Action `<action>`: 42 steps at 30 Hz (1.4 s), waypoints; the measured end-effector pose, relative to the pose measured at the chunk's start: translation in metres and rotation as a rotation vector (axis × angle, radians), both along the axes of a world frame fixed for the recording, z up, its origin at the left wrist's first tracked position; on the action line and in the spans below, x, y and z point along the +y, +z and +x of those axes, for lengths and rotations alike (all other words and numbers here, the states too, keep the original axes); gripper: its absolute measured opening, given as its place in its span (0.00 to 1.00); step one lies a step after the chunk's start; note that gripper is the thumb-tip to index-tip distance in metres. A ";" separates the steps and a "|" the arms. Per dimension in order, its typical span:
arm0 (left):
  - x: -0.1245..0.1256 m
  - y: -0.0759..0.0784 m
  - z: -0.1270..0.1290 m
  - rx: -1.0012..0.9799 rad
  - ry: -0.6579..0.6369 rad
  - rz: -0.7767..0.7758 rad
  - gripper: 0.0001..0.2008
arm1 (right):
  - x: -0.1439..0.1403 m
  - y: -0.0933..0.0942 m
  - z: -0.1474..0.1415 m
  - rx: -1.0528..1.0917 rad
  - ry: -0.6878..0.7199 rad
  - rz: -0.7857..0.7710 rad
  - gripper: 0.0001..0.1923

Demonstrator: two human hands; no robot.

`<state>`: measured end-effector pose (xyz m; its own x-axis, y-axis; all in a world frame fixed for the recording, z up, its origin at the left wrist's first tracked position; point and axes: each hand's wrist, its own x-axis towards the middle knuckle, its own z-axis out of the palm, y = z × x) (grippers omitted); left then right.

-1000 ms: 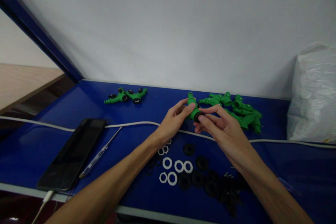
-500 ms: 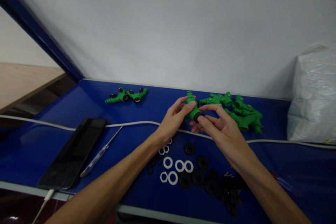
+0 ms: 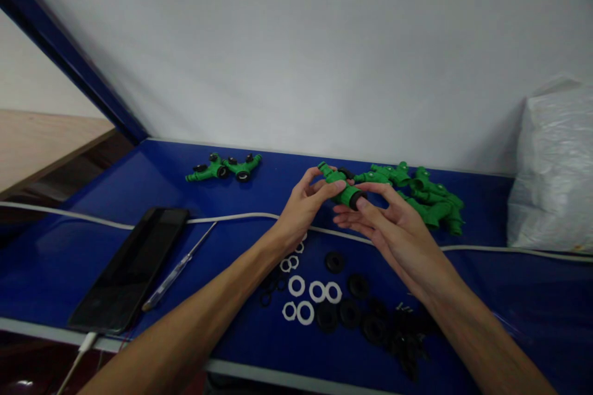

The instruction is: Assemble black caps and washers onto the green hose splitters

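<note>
Between my two hands, above the blue table, is a green hose splitter [image 3: 340,188] with a black ring at its near end. My left hand [image 3: 303,200] grips its body, thumb along the top. The thumb of my right hand [image 3: 386,213] presses at the black ring, with the other fingers around and below that end. Beneath my hands lie several white rings [image 3: 297,286] and several black rings [image 3: 334,261]. Behind my right hand is a heap of green splitter bodies [image 3: 430,194].
Two green splitters with black fittings [image 3: 241,168] lie at the back left. A black phone [image 3: 132,268] and a screwdriver [image 3: 178,268] are on the left. A white cable [image 3: 250,216] crosses the table [image 3: 259,345]. A plastic-wrapped bundle [image 3: 553,166] stands far right. Small black parts [image 3: 407,345] lie near the front.
The green splitter has tilted, its far end swinging left and its ringed end moving slightly right. My right thumb stays at the ring as both hands shift a little.
</note>
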<state>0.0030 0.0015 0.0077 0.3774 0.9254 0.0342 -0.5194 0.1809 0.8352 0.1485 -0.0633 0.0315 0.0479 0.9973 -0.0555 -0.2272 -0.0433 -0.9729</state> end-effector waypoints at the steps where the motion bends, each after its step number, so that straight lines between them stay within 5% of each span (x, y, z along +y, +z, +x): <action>1: 0.000 0.000 0.000 -0.010 -0.004 0.001 0.17 | 0.000 0.000 0.000 0.011 -0.001 0.002 0.16; 14: -0.002 0.006 0.000 0.073 0.083 -0.077 0.23 | 0.002 0.000 0.005 -0.116 -0.096 0.060 0.17; 19: -0.003 0.005 0.000 0.191 -0.037 0.038 0.19 | 0.001 0.001 0.005 -0.176 -0.091 0.066 0.17; 25: -0.004 0.004 0.000 0.201 -0.004 0.112 0.16 | 0.002 0.004 0.006 -0.147 -0.114 0.063 0.18; 33: -0.001 0.001 -0.001 0.084 -0.055 -0.045 0.21 | 0.002 0.002 0.006 -0.161 -0.118 0.062 0.19; 42: 0.001 0.001 -0.002 0.099 -0.005 -0.074 0.13 | 0.002 0.002 0.006 -0.076 -0.099 0.010 0.21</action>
<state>0.0009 0.0029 0.0088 0.3799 0.9223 -0.0714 -0.4341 0.2459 0.8667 0.1544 -0.0617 0.0335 0.1495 0.9880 -0.0377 -0.1556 -0.0141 -0.9877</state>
